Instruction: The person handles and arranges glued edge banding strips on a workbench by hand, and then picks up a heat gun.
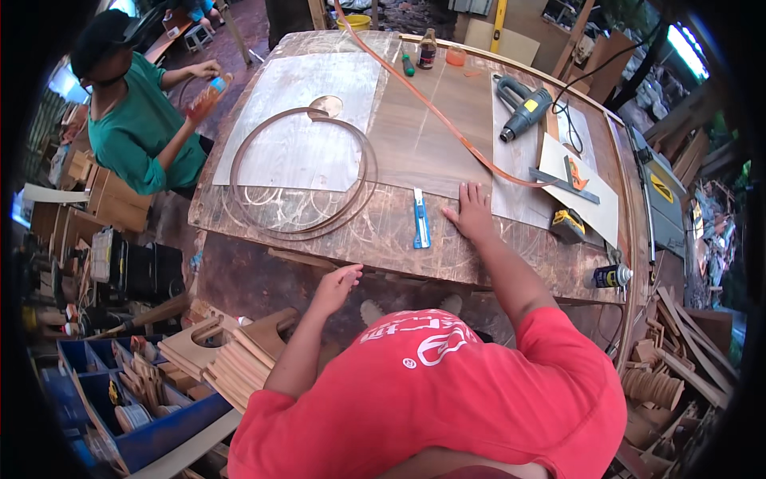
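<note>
My right hand (474, 212) lies flat, fingers spread, at the front edge of a brown wood-grain sheet (435, 132) on the worktable (383, 235). A blue utility knife (421, 219) lies just left of it, untouched. My left hand (338, 286) hovers by the table's front edge, its fingers loosely curled together with nothing visible in them. Beyond that hand, a coil of thin brown edging strip (233, 180) rests partly on a pale wood-grain sheet (279, 88). An orange hose (415, 104) crosses the sheets from the far side.
At the right are a heat gun (527, 112), a metal square (565, 185), a yellow-black tape measure (567, 225) and a spray can (611, 276). A green-handled tool (408, 65) and bottle (427, 49) stand far back. A person (144, 120) holds an orange bottle at left. Blue bins (159, 435) sit lower left.
</note>
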The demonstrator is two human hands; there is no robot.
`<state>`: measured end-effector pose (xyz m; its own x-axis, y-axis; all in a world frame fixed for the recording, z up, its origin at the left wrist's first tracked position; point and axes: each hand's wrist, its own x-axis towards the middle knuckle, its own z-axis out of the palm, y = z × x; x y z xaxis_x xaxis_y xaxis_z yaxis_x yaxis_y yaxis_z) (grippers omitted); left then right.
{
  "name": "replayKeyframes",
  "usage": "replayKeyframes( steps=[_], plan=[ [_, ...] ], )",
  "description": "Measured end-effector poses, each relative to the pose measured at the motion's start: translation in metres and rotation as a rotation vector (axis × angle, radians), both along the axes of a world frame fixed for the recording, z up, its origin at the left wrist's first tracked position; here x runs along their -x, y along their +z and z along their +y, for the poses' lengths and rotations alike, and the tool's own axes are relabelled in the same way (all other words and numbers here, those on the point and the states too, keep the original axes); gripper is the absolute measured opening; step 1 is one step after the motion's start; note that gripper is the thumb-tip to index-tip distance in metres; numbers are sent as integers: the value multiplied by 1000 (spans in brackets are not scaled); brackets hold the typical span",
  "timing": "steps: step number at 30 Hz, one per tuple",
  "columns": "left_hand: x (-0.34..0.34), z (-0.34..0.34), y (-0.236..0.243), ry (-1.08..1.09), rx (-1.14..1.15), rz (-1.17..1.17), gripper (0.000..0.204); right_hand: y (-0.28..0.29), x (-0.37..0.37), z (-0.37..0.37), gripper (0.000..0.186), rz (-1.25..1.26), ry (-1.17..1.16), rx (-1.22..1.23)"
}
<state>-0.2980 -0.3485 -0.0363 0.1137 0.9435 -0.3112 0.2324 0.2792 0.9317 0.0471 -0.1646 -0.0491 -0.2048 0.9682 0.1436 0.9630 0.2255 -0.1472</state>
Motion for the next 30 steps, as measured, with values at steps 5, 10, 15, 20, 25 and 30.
replayKeyframes(
  steps=[5, 10, 15, 20, 25, 30],
  plan=[
    [9, 1, -2, 25, 1, -20, 40, 3, -8, -11, 83, -54, 2, 63],
    [-14, 7, 3, 44, -22, -22, 38, 10, -24, -29, 80, -54, 20, 111],
    [-45, 18, 8, 41, -70, -14, 39, 7, -56, -60, 80, -9, 190, 48],
    [-85, 32, 0, 72, -105, -38, 38, 16, -79, -86, 75, 11, 295, 69],
    [-104, 49, 1, -127, -81, 27, 34, 27, -96, -83, 66, 121, 339, 187],
    [-94, 73, 7, -201, -111, -38, 30, 40, -60, -91, 70, 491, 291, 268]
  ],
)
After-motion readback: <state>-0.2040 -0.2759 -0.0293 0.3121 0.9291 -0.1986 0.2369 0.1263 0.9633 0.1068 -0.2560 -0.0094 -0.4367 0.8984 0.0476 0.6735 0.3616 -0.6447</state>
